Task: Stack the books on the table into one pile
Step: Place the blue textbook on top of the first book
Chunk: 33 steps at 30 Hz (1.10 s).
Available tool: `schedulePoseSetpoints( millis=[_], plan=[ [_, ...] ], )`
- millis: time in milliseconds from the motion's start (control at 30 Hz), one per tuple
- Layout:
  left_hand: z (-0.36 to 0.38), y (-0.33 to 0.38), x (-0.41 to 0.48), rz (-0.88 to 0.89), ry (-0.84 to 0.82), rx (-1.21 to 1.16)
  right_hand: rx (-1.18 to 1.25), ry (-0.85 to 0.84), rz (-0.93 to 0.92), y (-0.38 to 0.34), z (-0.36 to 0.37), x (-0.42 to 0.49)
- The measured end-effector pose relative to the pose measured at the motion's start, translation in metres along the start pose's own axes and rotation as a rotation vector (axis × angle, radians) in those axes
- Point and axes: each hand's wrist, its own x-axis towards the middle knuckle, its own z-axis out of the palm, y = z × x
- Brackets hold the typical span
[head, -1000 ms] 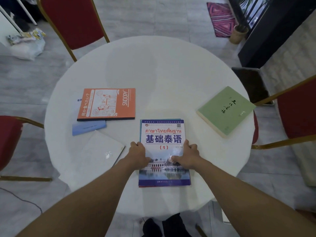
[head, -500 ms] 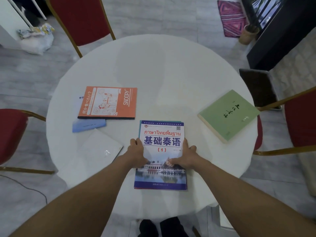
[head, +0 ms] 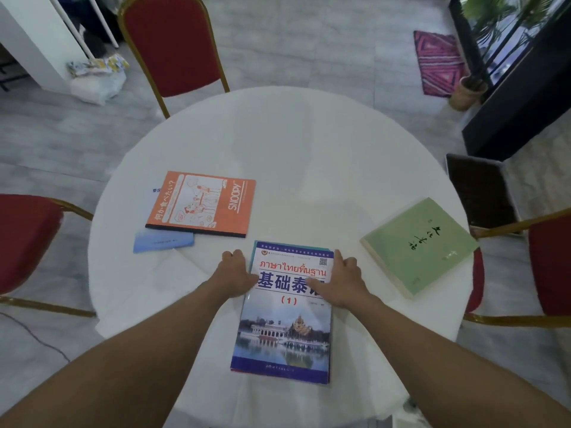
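Note:
A blue Thai textbook point(head: 285, 332) lies on top of a small pile at the near middle of the round white table point(head: 309, 156); a teal edge of a book beneath shows at its top left. My left hand point(head: 236, 273) presses the pile's left edge and my right hand point(head: 340, 281) its right edge, thumbs on the cover. An orange Snoopy notebook point(head: 202, 203) lies at the left over a thin pale blue booklet point(head: 163, 241). A green book point(head: 417, 245) lies at the right edge.
A white sheet or flat white thing point(head: 154, 291) rests at the near left of the table. Red chairs stand at the far side point(head: 173, 44), left point(head: 27, 239) and right point(head: 550, 264). A dark box point(head: 479, 193) sits on the floor at the right.
Both hands slid up the sides of the blue textbook toward its far end. The camera tilted up, so the table sits lower in view. The other books stayed put.

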Motion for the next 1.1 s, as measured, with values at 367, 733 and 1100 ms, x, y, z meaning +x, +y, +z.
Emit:
schedulePoseSetpoints(
  millis=[367, 733, 1100],
  plan=[
    [-0.054, -0.02, 0.06, -0.144, 0.159, -0.493, -0.114, -0.011, -0.177, -0.095, -0.011, 0.075],
    [-0.078, -0.029, 0.107, -0.293, 0.051, -0.916, -0.172, -0.037, -0.344, -0.226, 0.006, 0.163],
    [-0.082, -0.03, 0.119, -0.36, 0.045, -0.765, -0.429, -0.013, -0.228, -0.266, 0.013, 0.201]
  ],
)
